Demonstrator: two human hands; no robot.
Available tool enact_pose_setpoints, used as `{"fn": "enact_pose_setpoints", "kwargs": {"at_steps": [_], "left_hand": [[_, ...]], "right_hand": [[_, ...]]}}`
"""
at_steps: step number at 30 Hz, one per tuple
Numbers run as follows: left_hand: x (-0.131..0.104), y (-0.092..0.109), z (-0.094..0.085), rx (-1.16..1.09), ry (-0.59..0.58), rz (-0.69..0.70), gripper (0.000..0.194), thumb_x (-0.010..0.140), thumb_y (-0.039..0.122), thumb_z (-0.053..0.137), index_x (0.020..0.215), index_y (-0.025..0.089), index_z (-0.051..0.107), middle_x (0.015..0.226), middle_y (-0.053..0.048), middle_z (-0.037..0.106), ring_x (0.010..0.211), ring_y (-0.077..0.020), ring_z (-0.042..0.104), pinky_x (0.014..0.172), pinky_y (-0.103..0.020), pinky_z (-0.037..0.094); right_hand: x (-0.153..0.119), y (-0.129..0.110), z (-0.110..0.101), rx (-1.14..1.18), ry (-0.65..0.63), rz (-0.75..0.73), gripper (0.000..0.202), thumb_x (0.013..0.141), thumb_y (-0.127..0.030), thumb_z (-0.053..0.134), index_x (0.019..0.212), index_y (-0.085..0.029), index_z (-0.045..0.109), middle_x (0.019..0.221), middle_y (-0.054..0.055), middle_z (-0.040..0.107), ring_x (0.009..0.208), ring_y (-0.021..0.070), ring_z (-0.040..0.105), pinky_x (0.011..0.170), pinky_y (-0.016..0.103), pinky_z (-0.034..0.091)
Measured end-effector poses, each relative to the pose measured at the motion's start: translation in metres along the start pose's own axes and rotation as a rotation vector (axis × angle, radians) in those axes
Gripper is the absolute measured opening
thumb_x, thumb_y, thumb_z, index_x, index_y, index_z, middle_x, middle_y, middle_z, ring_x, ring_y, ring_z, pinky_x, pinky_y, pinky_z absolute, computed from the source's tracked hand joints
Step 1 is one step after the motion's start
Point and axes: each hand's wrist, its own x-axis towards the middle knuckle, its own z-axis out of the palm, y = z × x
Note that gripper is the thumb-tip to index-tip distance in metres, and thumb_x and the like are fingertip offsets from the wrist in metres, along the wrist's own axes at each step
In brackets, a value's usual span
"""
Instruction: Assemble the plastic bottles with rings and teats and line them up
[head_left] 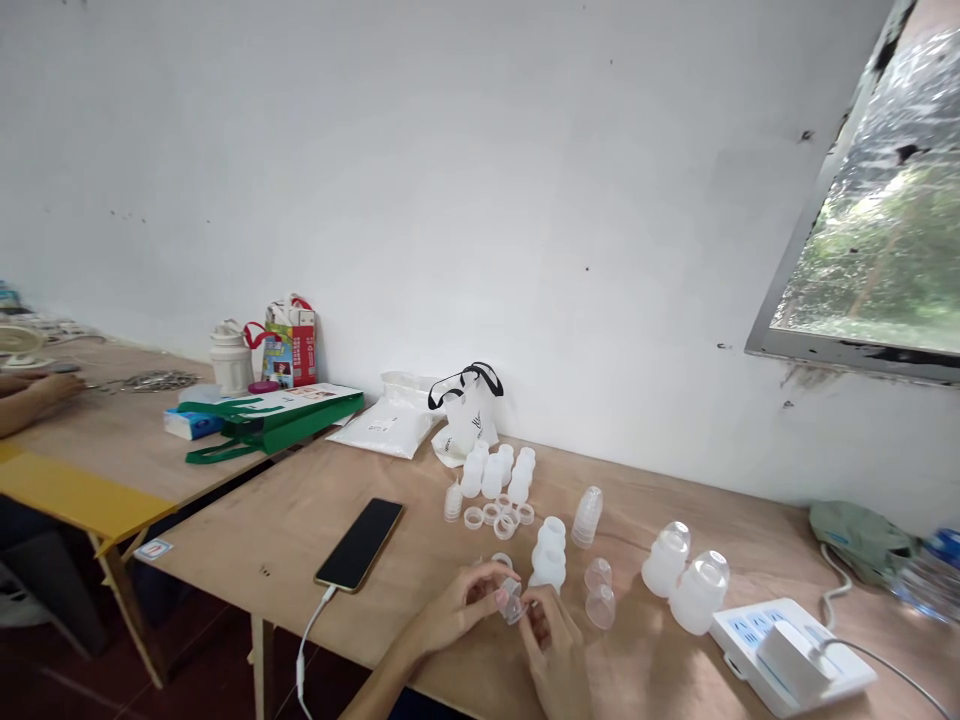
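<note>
The left hand [474, 607] and right hand [556, 648] pinch a small clear cup [511, 602] from opposite sides, apparently to steady it above the table [285, 530], with bottles [549, 568] and rings [473, 526] grouped by kind, seemingly for easy reach.

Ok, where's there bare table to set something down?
Free: between the phone and left hand; behind the capped bottles, toward the wall; the front stretch between right hand and power strip. Crowded: ahead of both hands, where rings, milky bottles and cup stack cluster.
</note>
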Motion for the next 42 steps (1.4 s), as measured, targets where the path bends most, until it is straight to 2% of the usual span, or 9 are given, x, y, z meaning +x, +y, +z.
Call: {"fn": "enact_pose_setpoints", "kwargs": {"at_steps": [6,12,16,19,24,27,32,35,42], "left_hand": [[0.000,0.005,0.002,0.043,0.072,0.024,0.053,0.094,0.065,0.059,0.120,0.021,0.073,0.107,-0.005,0.072,0.097,-0.0227,0.062,0.088,-0.031,0.046],[0.002,0.012,0.003,-0.007,0.084,0.056,0.051,0.092,0.063,0.064,0.116,0.019,0.072,0.100,-0.005,0.072,0.087,-0.0195,0.061,0.080,-0.028,0.045],[0.002,0.016,0.002,0.052,0.112,0.061,0.047,0.087,0.059,0.071,0.111,0.019,0.075,0.095,-0.004,0.071,0.079,-0.0168,0.058,0.075,-0.027,0.044],[0.001,0.014,0.003,0.082,0.072,0.054,0.048,0.085,0.059,0.073,0.112,0.020,0.077,0.096,-0.004,0.073,0.082,-0.0184,0.059,0.079,-0.028,0.046],[0.002,0.006,0.005,0.108,0.016,0.013,0.054,0.080,0.062,0.077,0.116,0.021,0.078,0.097,-0.005,0.075,0.086,-0.0210,0.063,0.083,-0.031,0.048],[0.003,0.004,0.005,0.061,0.046,0.001,0.057,0.079,0.062,0.078,0.119,0.021,0.075,0.103,-0.005,0.075,0.090,-0.0212,0.064,0.084,-0.030,0.048],[0.004,0.006,0.003,-0.135,0.139,0.033,0.046,0.082,0.056,0.079,0.103,0.018,0.062,0.094,-0.003,0.072,0.076,-0.0144,0.060,0.073,-0.025,0.044],[0.004,0.007,0.003,-0.144,0.126,0.049,0.039,0.086,0.052,0.077,0.095,0.018,0.058,0.088,-0.001,0.070,0.075,-0.0134,0.059,0.072,-0.025,0.042],[0.005,0.003,0.003,-0.128,0.120,0.040,0.041,0.084,0.053,0.078,0.101,0.018,0.064,0.093,-0.004,0.072,0.079,-0.0149,0.062,0.070,-0.024,0.044]], "right_hand": [[0.004,-0.007,0.001,-0.004,0.010,0.010,0.032,0.101,-0.051,0.055,0.081,-0.027,0.062,0.070,-0.003,0.064,0.055,0.0139,0.061,0.055,0.021,0.051],[0.002,-0.005,0.001,0.015,0.006,0.049,0.030,0.099,-0.050,0.058,0.080,-0.027,0.061,0.068,-0.004,0.063,0.055,0.0141,0.059,0.056,0.022,0.050],[0.002,-0.006,0.000,0.039,-0.033,0.069,0.028,0.100,-0.047,0.056,0.084,-0.027,0.065,0.074,-0.002,0.068,0.059,0.0151,0.063,0.059,0.023,0.052],[0.003,-0.004,0.000,0.045,-0.053,0.077,0.025,0.099,-0.047,0.056,0.087,-0.027,0.066,0.078,-0.001,0.071,0.063,0.0162,0.066,0.061,0.024,0.053],[0.002,0.001,0.001,0.036,-0.012,0.135,0.029,0.097,-0.049,0.057,0.079,-0.027,0.063,0.066,-0.003,0.068,0.055,0.0169,0.065,0.057,0.025,0.053],[0.001,0.002,0.000,0.112,-0.069,0.157,0.028,0.099,-0.049,0.055,0.090,-0.028,0.070,0.078,0.000,0.076,0.063,0.0182,0.071,0.060,0.025,0.058],[0.005,-0.008,-0.005,0.117,-0.090,0.068,0.028,0.099,-0.044,0.060,0.122,-0.032,0.072,0.110,0.002,0.080,0.095,0.0197,0.078,0.078,0.023,0.063],[0.008,-0.013,-0.007,0.093,-0.056,0.010,0.024,0.098,-0.044,0.062,0.117,-0.035,0.075,0.110,0.001,0.080,0.094,0.0190,0.077,0.081,0.023,0.063],[0.008,-0.008,-0.005,0.110,-0.031,-0.040,0.031,0.100,-0.048,0.058,0.104,-0.029,0.082,0.102,0.007,0.079,0.091,0.0208,0.077,0.082,0.025,0.064]]}}
